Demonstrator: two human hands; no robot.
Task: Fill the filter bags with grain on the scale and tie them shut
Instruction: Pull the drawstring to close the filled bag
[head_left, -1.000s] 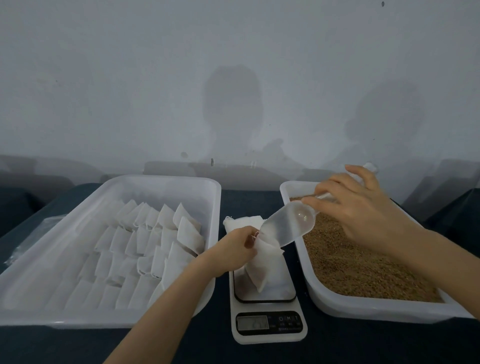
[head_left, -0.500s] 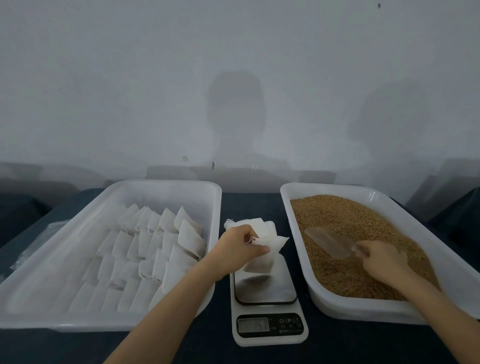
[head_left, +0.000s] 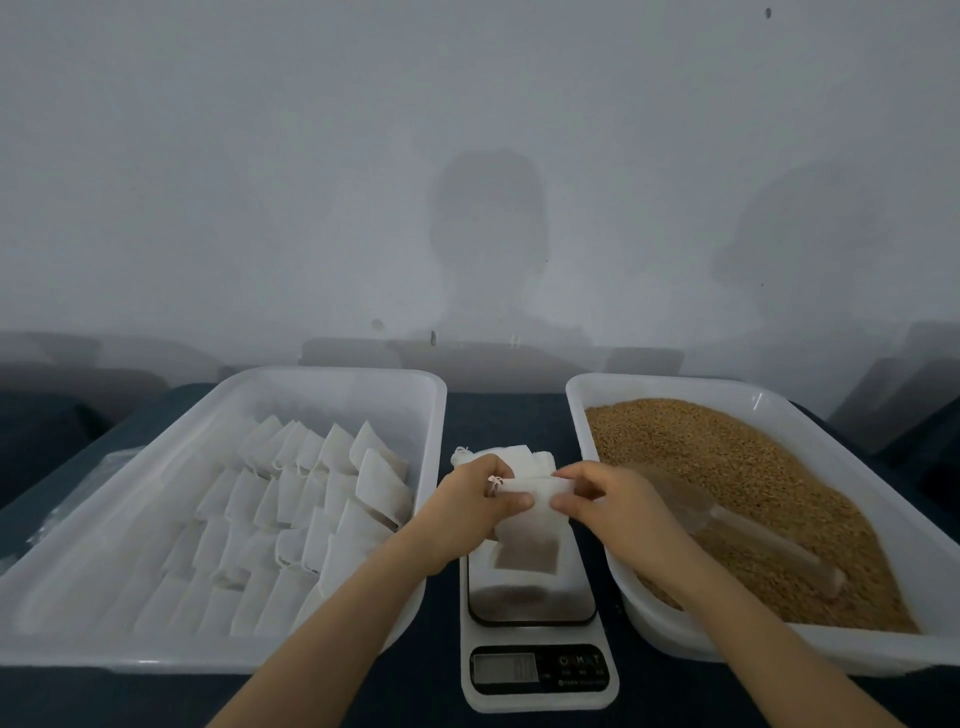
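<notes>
A white filter bag (head_left: 527, 540) with brown grain showing through its lower part hangs just above the scale (head_left: 535, 603). My left hand (head_left: 467, 506) pinches the bag's top edge on the left, where its string sits. My right hand (head_left: 605, 499) pinches the same top edge on the right. A clear plastic scoop (head_left: 748, 535) lies on the grain (head_left: 753, 467) in the right tub. Behind the scale lies a small pile of empty filter bags (head_left: 519, 454).
A white tub (head_left: 332, 379) on the left holds several rows of tied white bags (head_left: 291, 509). A white tub (head_left: 675, 384) on the right holds the grain. The scale stands between them on a dark table. A pale wall rises behind.
My right hand emptied the scoop into the bag, laid it on the grain, then came left to the bag's top edge. My left hand has kept hold of the bag.
</notes>
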